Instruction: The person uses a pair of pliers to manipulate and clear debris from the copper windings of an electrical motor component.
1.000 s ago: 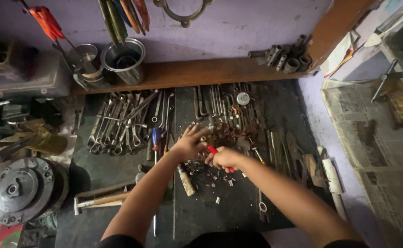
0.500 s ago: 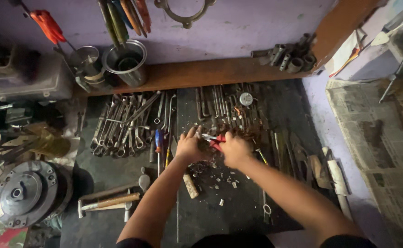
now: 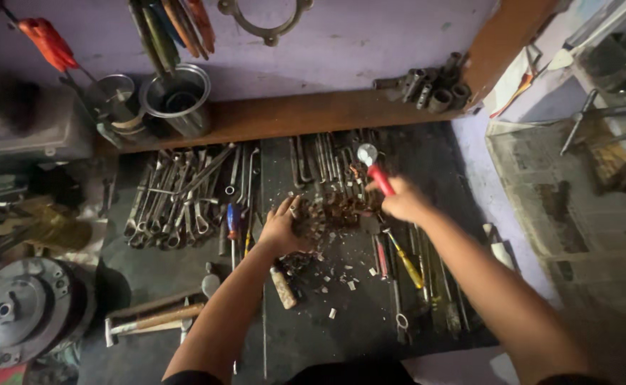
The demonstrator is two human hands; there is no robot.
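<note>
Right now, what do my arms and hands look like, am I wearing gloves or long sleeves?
No gloves: the left hand and right hand are both bare. Both forearms are uncovered up to the elbows, with no long sleeves, watch or bands showing. Only dark clothing edges appear at the bottom of the view.

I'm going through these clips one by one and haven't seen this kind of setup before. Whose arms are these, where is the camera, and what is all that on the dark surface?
There is no machine here: a person wears a camera on the head, so the single view looks down on their own two bare hands. The left hand rests on a heap of small rusty metal parts in the middle of a dark mat. The right hand grips a red-handled tool with a round metal head. Rows of wrenches lie to the left, screwdrivers to the right, and a hammer nearer the person. Metal cans stand on a wooden ledge at the back.
</note>
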